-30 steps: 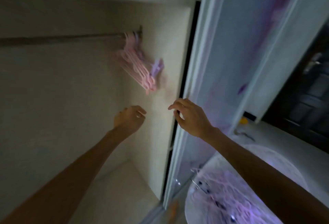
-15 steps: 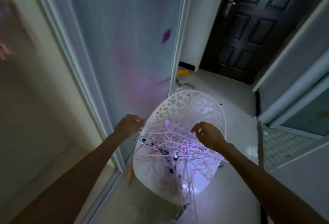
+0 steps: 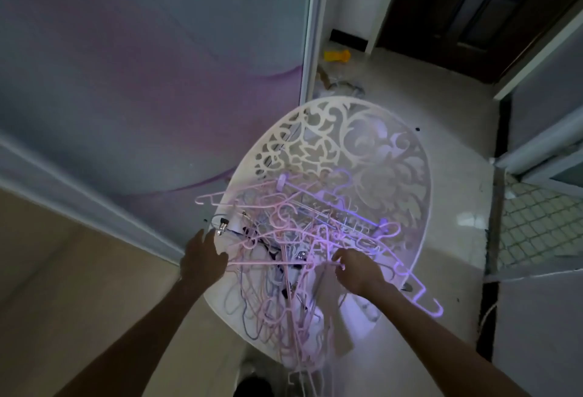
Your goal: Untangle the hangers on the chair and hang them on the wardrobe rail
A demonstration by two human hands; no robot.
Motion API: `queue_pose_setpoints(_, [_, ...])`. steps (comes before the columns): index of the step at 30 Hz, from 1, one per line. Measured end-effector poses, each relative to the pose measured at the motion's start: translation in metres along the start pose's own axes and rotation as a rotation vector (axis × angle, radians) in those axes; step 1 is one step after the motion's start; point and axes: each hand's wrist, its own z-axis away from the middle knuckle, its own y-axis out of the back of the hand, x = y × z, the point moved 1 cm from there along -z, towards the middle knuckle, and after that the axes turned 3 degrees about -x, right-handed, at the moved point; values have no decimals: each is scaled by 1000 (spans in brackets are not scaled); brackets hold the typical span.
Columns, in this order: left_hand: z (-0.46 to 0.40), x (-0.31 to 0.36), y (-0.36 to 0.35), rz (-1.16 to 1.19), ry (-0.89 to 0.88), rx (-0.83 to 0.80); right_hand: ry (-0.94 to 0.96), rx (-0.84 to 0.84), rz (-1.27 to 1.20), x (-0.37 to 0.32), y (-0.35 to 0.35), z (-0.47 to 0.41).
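Observation:
A tangled heap of pink and lilac hangers (image 3: 293,239) fills the seat of a white chair (image 3: 362,141) with a cut-out patterned back. Some hangers spill over the seat's front edge. My left hand (image 3: 202,258) is at the heap's left edge, fingers spread, its thumb touching a pink hanger bar. My right hand (image 3: 356,270) is at the right of the heap, fingers curled around a pink hanger. The wardrobe rail is out of view.
The wardrobe's sliding door (image 3: 151,75) with a purple print stands to the left of the chair. A yellow object (image 3: 337,56) and some clutter lie on the pale floor behind it. A dark door (image 3: 479,8) is at the back right.
My view swung from the wardrobe interior down to the chair. Both hands dropped from near the rail to the heap, and my right hand has closed on a hanger.

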Motion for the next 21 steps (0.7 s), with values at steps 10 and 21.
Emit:
queue_pose_setpoints(10, [-57,-40,-72,-227,-43,90,260,-14,432,-20,-68,-79])
queue_pose_setpoints(21, [-46,-28,-22,-151,-238,6,163,139,145,-50,-86,-107])
